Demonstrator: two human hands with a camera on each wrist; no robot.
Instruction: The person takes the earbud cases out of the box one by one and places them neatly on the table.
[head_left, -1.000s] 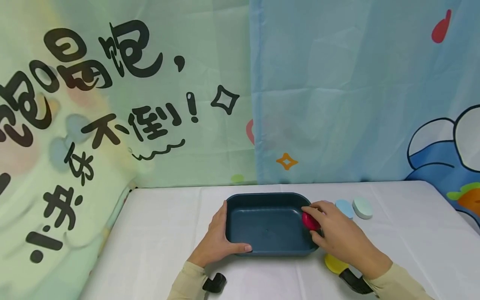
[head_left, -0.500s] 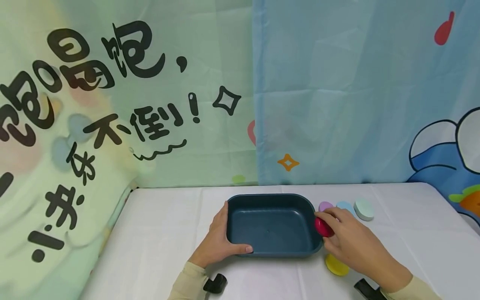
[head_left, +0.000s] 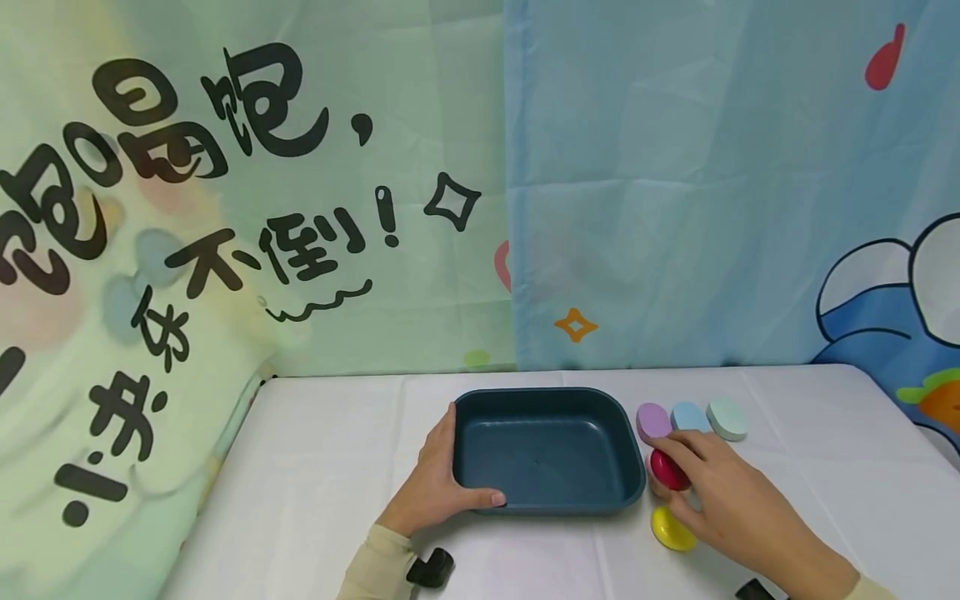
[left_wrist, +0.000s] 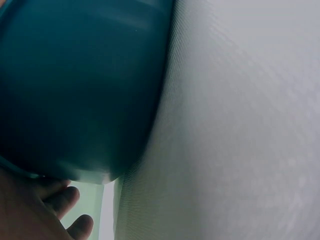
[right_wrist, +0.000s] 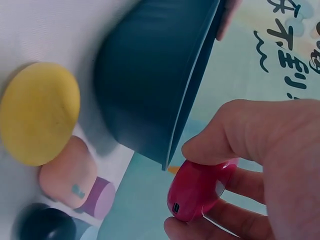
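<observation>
A dark blue-green rectangular tub [head_left: 547, 462] stands on the white table. My left hand [head_left: 435, 483] holds its left end, thumb along the front rim and fingers at the left side. Just right of the tub, my right hand [head_left: 731, 492] pinches a glossy red rounded case [head_left: 670, 470] between thumb and fingers. The right wrist view shows a small port in the red case [right_wrist: 197, 192], which is clear of the tub's wall. Near that hand lie a yellow oval piece [head_left: 672, 529] and a pink rounded piece [right_wrist: 70, 172], mostly hidden in the head view.
Behind the right hand sit purple [head_left: 653, 421], light blue [head_left: 690, 416] and pale green [head_left: 727, 418] discs. A dark round thing [right_wrist: 47, 225] shows in the right wrist view. A printed cloth backdrop [head_left: 420, 292] rises behind the table [head_left: 315, 467].
My right hand has moved right with the red case, from over the tub's right rim to beside it, uncovering the purple disc. The left hand and tub stay put.
</observation>
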